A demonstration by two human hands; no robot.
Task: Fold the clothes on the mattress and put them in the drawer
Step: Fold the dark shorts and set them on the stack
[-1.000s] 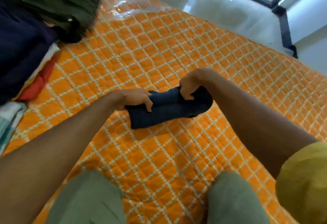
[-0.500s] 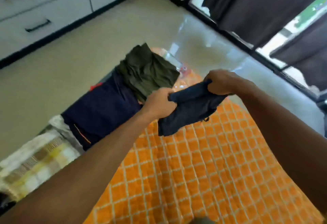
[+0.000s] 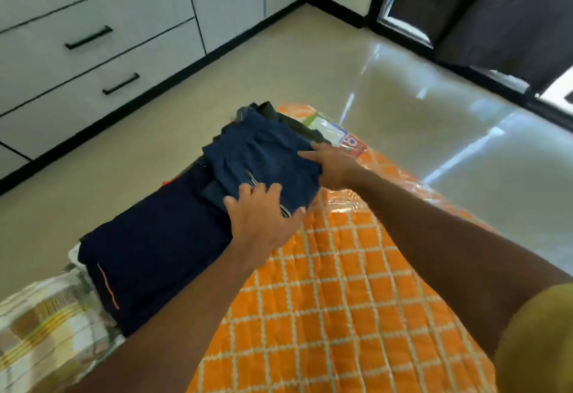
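Both hands flat, fingers straight: left hand and right hand pressing folded navy garment onto pile, probably squaring stack before drawers.

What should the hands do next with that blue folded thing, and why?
Probably lift both hands away. The blue folded garment already lies on top of the stack of clothes at the edge of the orange mattress, with the left hand and right hand resting flat on it, fingers spread, no grip. The drawers look closed, so one needs opening.
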